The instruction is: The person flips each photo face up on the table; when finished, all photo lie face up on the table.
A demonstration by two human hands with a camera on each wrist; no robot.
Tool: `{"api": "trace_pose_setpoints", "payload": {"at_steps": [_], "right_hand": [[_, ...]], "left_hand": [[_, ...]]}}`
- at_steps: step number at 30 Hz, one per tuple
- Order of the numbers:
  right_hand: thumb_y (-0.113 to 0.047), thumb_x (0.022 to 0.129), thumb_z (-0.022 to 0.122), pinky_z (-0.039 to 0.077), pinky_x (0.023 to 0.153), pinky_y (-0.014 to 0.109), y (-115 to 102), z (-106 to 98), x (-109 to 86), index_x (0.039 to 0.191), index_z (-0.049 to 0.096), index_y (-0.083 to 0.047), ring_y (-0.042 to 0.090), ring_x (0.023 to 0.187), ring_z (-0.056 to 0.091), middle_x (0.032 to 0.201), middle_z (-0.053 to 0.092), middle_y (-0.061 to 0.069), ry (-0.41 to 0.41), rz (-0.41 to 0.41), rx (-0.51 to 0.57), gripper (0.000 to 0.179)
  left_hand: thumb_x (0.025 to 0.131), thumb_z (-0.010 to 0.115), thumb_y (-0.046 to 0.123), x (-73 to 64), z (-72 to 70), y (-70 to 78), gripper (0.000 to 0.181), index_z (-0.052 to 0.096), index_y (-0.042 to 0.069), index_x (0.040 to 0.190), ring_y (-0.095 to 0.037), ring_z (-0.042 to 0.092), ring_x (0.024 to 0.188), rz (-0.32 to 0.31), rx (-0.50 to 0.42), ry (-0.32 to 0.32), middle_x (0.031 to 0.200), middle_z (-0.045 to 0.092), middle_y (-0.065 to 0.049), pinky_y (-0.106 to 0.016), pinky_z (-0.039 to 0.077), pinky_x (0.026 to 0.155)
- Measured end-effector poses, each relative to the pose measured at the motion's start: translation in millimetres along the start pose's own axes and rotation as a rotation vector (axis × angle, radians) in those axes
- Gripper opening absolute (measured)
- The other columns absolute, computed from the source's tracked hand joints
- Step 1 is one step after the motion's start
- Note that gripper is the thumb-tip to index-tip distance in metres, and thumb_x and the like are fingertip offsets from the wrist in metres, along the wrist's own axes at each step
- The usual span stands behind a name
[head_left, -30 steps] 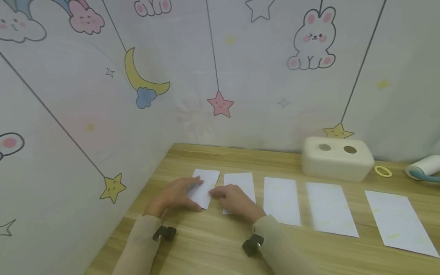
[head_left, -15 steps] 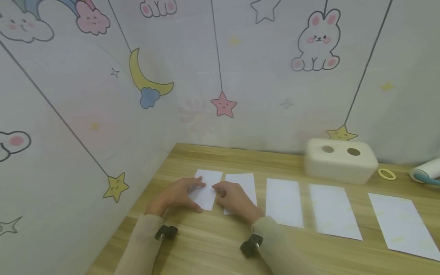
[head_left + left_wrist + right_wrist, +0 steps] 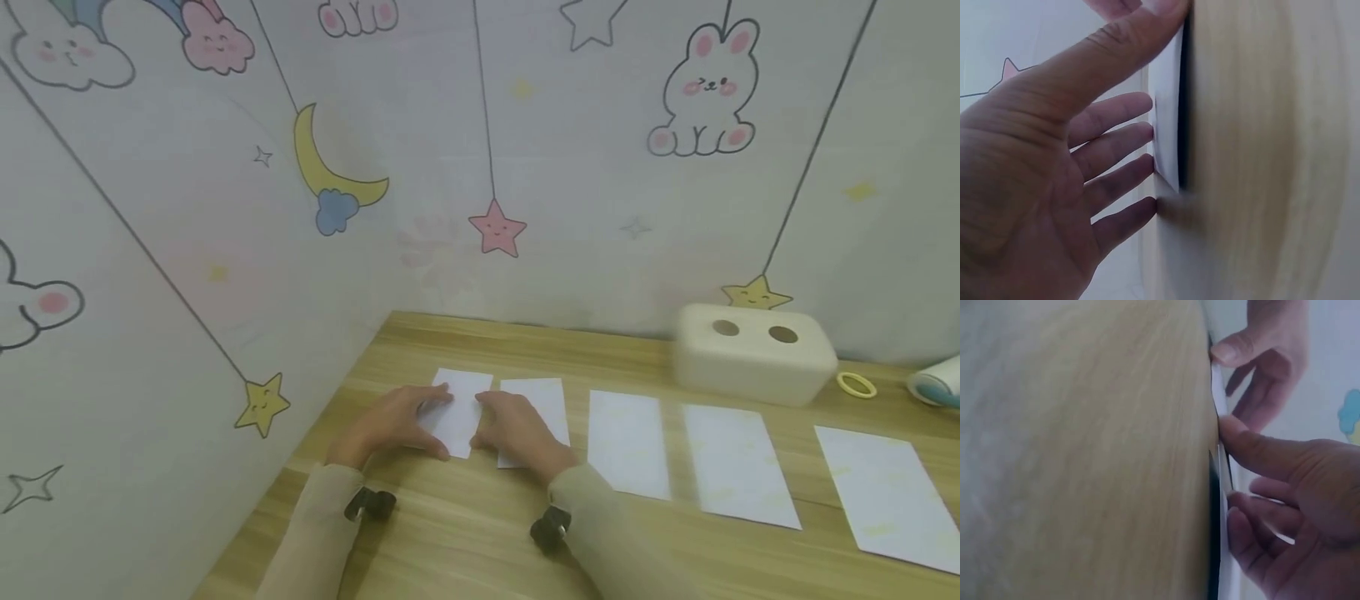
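The leftmost white paper sheet (image 3: 462, 412) lies on the wooden table between both hands in the head view. My left hand (image 3: 392, 422) rests at its left side, thumb near the lower corner and fingers spread along the far part. In the left wrist view the fingers (image 3: 1113, 150) reach the paper's edge, fairly straight. My right hand (image 3: 519, 427) has thumb and forefinger apart at the sheet's right edge. Beneath that hand lies a second white sheet (image 3: 551, 407), partly covered. The right wrist view shows the thumb (image 3: 1266, 453) touching the paper's edge.
Further white sheets (image 3: 628, 442) lie in a row to the right. A cream box with two round holes (image 3: 750, 358) stands at the back, beside a yellow ring (image 3: 857, 385) and a white roll-shaped object (image 3: 937, 383). Patterned walls border the table's left and back.
The right thumb and forefinger have spread apart along the first sheet's right edge. The left hand stays at the left side. The head view has turned slightly left.
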State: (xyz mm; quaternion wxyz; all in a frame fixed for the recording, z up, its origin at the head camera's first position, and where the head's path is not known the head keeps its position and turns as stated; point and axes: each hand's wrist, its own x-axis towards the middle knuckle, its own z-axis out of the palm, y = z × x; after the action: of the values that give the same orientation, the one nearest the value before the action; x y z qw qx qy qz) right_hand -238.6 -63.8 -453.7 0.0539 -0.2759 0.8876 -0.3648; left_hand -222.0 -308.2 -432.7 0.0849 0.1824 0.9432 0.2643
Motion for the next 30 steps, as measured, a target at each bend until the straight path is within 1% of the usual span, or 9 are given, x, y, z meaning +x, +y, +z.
{"api": "trace_pose_setpoints", "payload": {"at_steps": [5,7,9,14,19,23,28,30], "right_hand": [[-0.024,0.076,0.096,0.041,0.118,0.052,-5,-3,0.1,0.143,0.060,0.006,0.041,0.139,0.053,0.149,0.059,0.022,-0.040,0.015,-0.047,0.081],[-0.026,0.075,0.097,0.040,0.118,0.051,-6,-3,0.5,0.144,0.058,0.006,0.041,0.141,0.051,0.151,0.056,0.023,-0.059,0.008,-0.067,0.086],[-0.028,0.075,0.098,0.040,0.118,0.052,-6,-4,0.6,0.146,0.057,0.007,0.041,0.142,0.050,0.152,0.055,0.024,-0.074,-0.005,-0.089,0.089],[-0.029,0.076,0.097,0.040,0.118,0.052,-7,-3,1.3,0.145,0.057,0.006,0.042,0.142,0.050,0.153,0.053,0.025,-0.082,-0.010,-0.098,0.087],[-0.031,0.076,0.097,0.042,0.116,0.052,-8,1,1.9,0.143,0.060,0.006,0.042,0.140,0.052,0.151,0.055,0.025,-0.067,0.002,-0.102,0.086],[-0.035,0.078,0.096,0.043,0.116,0.051,-6,5,2.6,0.142,0.061,0.006,0.042,0.139,0.053,0.151,0.055,0.024,-0.052,0.010,-0.114,0.084],[-0.037,0.079,0.095,0.044,0.115,0.052,-4,7,2.1,0.141,0.062,0.006,0.042,0.137,0.054,0.150,0.057,0.023,-0.035,-0.001,-0.112,0.083],[-0.039,0.080,0.094,0.043,0.116,0.052,-2,6,2.3,0.143,0.061,0.005,0.041,0.139,0.053,0.151,0.056,0.023,-0.055,-0.011,-0.113,0.084]], "left_hand": [[0.069,0.101,0.032,1.1,-3.1,0.2,0.090,0.062,0.000,0.144,-0.044,0.036,0.151,0.001,0.009,-0.005,0.164,0.042,-0.021,-0.057,0.030,0.123],[0.069,0.102,0.031,1.5,-3.9,0.5,0.090,0.062,-0.002,0.143,-0.045,0.036,0.151,0.005,0.012,-0.007,0.163,0.043,-0.021,-0.059,0.030,0.122],[0.069,0.102,0.030,2.2,-3.8,0.7,0.092,0.061,-0.002,0.145,-0.042,0.037,0.151,-0.003,0.002,-0.014,0.162,0.046,-0.017,-0.056,0.031,0.122],[0.069,0.101,0.030,1.7,-1.9,1.4,0.093,0.060,0.000,0.147,-0.037,0.040,0.150,-0.006,-0.004,-0.013,0.160,0.048,-0.013,-0.052,0.033,0.122],[0.069,0.101,0.032,-0.8,-2.3,2.3,0.092,0.062,-0.001,0.145,-0.039,0.042,0.149,0.021,0.020,-0.005,0.159,0.050,-0.015,-0.054,0.034,0.121],[0.069,0.101,0.035,-2.3,-3.2,1.6,0.092,0.062,-0.002,0.144,-0.042,0.043,0.147,0.043,0.027,-0.009,0.158,0.050,-0.018,-0.057,0.035,0.120],[0.075,0.098,0.035,-2.9,-3.6,-1.2,0.082,0.066,0.002,0.142,-0.044,0.041,0.148,0.039,-0.011,-0.021,0.159,0.049,-0.018,-0.058,0.033,0.121],[0.077,0.096,0.036,-3.3,-3.4,-2.7,0.077,0.067,0.004,0.142,-0.044,0.039,0.150,0.030,-0.028,-0.032,0.161,0.047,-0.017,-0.059,0.031,0.122]]}}
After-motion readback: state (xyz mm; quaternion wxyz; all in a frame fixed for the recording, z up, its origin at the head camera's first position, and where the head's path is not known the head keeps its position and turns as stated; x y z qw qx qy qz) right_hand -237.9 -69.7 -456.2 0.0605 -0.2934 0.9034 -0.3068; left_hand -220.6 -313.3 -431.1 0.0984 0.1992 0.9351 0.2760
